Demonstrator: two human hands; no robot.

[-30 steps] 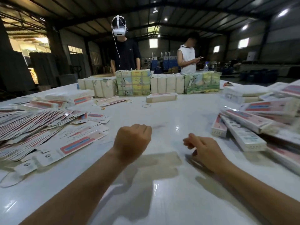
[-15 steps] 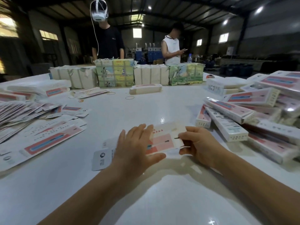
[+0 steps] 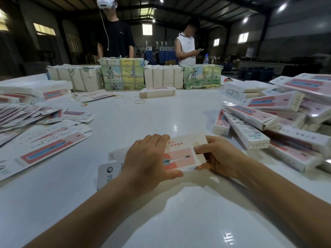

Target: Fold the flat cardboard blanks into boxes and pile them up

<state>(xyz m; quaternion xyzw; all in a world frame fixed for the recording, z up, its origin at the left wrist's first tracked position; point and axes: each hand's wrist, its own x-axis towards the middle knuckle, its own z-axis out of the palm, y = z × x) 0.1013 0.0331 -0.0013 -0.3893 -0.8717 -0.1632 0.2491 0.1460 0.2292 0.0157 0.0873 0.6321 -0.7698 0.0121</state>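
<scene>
A long white and pink cardboard blank (image 3: 180,153) lies crosswise in front of me on the white table (image 3: 161,212). My left hand (image 3: 148,161) grips its middle, fingers over the top and thumb under the near edge. My right hand (image 3: 218,156) pinches its right end between fingers and thumb. The blank's left flap with a round logo sticks out past my left wrist. A spread heap of flat blanks (image 3: 30,122) lies at the left. Folded boxes (image 3: 279,126) are piled at the right.
Wrapped bundles (image 3: 123,74) stand in a row across the far side, with one folded box (image 3: 157,92) and loose rubber bands (image 3: 139,102) before them. Two persons stand behind the table, one wearing a headset (image 3: 105,0), the other in a white top (image 3: 186,47).
A second ago both hands were curled above the bare table, holding nothing. They now hold a blank, which has risen slightly and taken on some thickness since half a second ago.
</scene>
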